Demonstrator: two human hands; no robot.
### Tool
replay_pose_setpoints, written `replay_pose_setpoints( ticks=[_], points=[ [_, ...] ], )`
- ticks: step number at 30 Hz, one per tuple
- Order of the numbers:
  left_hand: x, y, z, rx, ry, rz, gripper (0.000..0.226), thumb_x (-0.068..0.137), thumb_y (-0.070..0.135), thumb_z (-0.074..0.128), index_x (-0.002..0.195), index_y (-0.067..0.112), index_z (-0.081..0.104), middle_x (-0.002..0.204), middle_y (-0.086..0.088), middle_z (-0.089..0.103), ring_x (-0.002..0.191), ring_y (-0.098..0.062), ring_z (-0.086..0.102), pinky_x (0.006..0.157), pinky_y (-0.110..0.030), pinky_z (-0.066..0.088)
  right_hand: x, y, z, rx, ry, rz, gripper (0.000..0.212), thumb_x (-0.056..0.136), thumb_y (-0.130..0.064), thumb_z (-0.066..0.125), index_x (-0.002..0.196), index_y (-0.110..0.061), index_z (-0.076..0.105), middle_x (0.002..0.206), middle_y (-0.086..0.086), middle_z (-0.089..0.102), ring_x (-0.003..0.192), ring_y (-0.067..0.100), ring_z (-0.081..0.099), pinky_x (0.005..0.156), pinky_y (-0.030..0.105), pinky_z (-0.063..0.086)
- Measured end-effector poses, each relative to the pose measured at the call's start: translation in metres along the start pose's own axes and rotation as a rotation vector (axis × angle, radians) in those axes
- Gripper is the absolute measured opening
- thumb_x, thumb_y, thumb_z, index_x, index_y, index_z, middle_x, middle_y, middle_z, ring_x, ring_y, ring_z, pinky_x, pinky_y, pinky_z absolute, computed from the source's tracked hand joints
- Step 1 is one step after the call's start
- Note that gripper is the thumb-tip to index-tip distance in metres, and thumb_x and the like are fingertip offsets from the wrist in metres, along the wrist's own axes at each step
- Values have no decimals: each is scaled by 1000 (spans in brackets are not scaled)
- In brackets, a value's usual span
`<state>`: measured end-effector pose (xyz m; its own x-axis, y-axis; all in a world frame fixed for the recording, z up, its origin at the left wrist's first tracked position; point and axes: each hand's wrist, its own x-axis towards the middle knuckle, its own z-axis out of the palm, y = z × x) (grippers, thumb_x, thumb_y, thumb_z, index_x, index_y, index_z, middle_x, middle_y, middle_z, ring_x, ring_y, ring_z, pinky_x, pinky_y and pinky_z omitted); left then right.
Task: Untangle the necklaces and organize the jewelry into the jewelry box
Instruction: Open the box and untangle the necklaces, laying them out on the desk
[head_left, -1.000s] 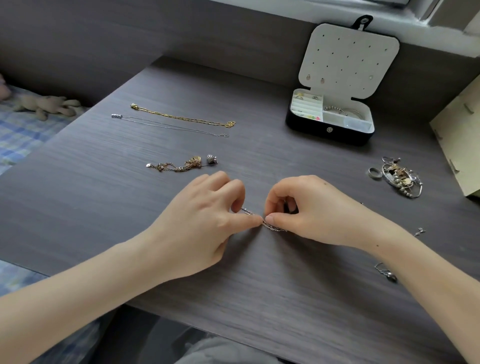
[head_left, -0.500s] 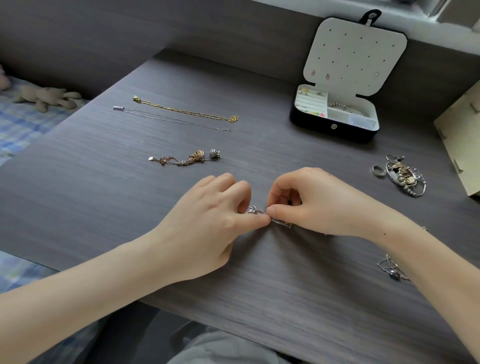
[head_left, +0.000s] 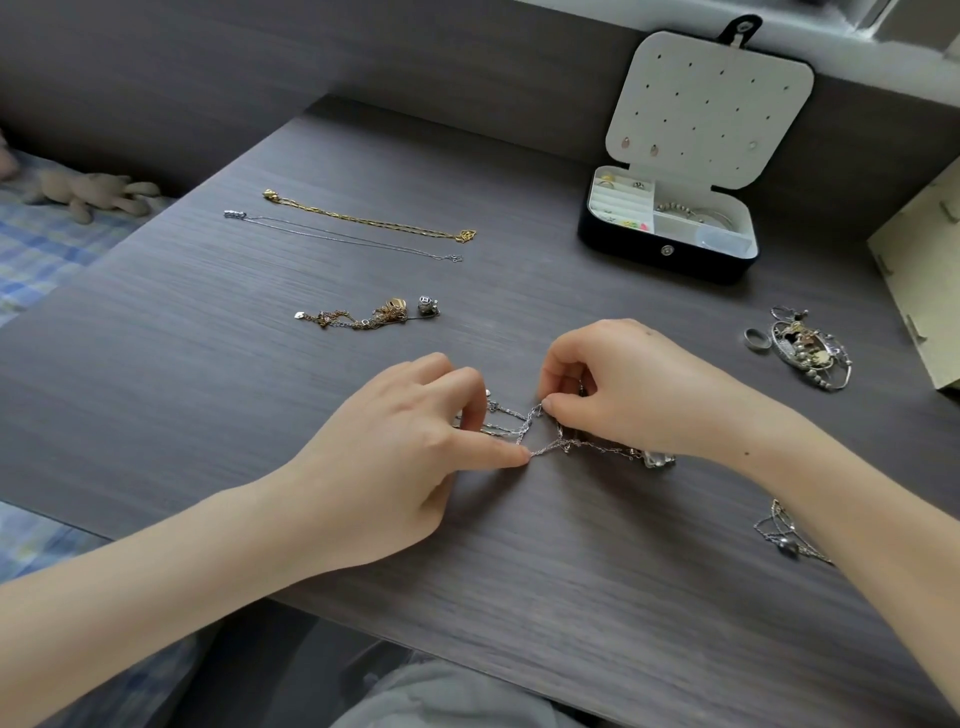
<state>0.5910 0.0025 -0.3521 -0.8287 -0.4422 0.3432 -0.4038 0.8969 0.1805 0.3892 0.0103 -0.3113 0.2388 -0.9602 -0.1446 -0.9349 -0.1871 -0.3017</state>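
Roughly midway, by the look of it: gold chain (head_left: 369, 221) and thin chain (head_left: 343, 236) laid straight, far left on the surface (head_left: 260, 389). Left hand (head_left: 395, 457) and right hand (head_left: 634, 389) each pinching the silver tangle (head_left: 545, 436) at centre, strands stretched between. Gold knot (head_left: 374, 314), pile (head_left: 805, 351) and loose necklace (head_left: 784, 535) not yet sorted. Open box (head_left: 670, 260) holding rings and a bracelet — earrings on its lid.

This is a bedroom at home. Well left of the fingers (head_left: 493, 451), a blue-checked bed (head_left: 47, 249) carries 1 soft toy (head_left: 93, 195). The dark wood-grain bench (head_left: 208, 364) stands beside it. Beyond the fingers, an open jewelry box (head_left: 670, 254) sits below a window ledge (head_left: 904, 62).
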Motion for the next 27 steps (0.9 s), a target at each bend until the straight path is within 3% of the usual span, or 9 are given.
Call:
replay_pose_setpoints(
  ticks=[5, 10, 16, 23, 27],
  points=[
    [-2, 2, -2, -56, -5, -12, 54, 73, 5, 34, 99, 30, 73, 80, -2, 55, 64, -20, 44, 57, -23, 31, -1, 3, 3, 49, 12, -2, 15, 83, -15, 54, 83, -29, 58, 74, -11, 59, 66, -4, 45, 66, 22, 37],
    [0, 3, -6, -92, 39, -72, 54, 71, 7, 30, 100, 24, 72, 82, -1, 56, 69, -15, 38, 60, -17, 21, -5, 0, -3, 67, -22, -75, 8, 83, -23, 62, 88, -29, 59, 73, -16, 56, 71, -2, 47, 67, 17, 38],
    [10, 0, 3, 13, 5, -8, 52, 74, 8, 33, 101, 29, 72, 79, -4, 55, 62, -23, 45, 53, -30, 38, -2, -6, -5, -41, -76, -104, 6, 84, -25, 63, 81, -28, 59, 74, -14, 53, 72, 0, 46, 70, 23, 38],
    [3, 0, 3, 161, -1, 77, 57, 66, 8, 32, 105, 25, 70, 81, -4, 55, 68, -24, 47, 54, -32, 41, 1, -8, 2, -126, -30, -35, 9, 92, -24, 51, 87, -21, 58, 86, -9, 49, 89, 12, 47, 73, 22, 31],
    [0, -1, 1, 149, -15, 58, 58, 66, 9, 31, 104, 26, 71, 81, -3, 56, 67, -23, 48, 54, -31, 42, 2, -11, 5, -68, 3, 55, 12, 92, -23, 52, 90, -17, 62, 92, -5, 57, 97, 16, 53, 80, 25, 38]
  ],
)
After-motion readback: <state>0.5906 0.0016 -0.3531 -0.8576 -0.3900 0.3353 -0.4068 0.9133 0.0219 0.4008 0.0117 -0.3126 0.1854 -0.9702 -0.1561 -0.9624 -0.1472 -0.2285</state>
